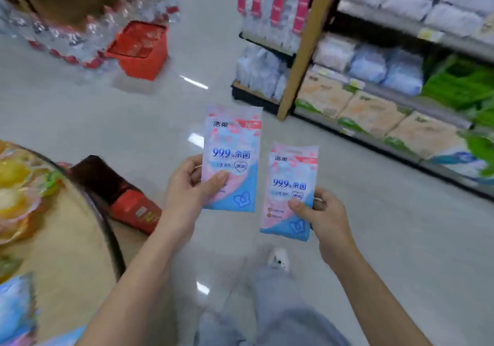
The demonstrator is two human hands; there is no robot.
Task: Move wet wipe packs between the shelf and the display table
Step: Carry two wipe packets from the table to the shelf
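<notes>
Thumbs [217, 178] in front, L hand [192, 189] pinches L pack [231, 156] & R hand [327, 213] pinches R pack [291, 185], prob so both go to shelf [307, 51] in one trip.

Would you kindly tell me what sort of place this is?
Most likely a supermarket aisle: a shelf stacked with packaged paper goods and price tags, shrink-wrapped bottled water beside a red basket, and a display table at the left.
</notes>
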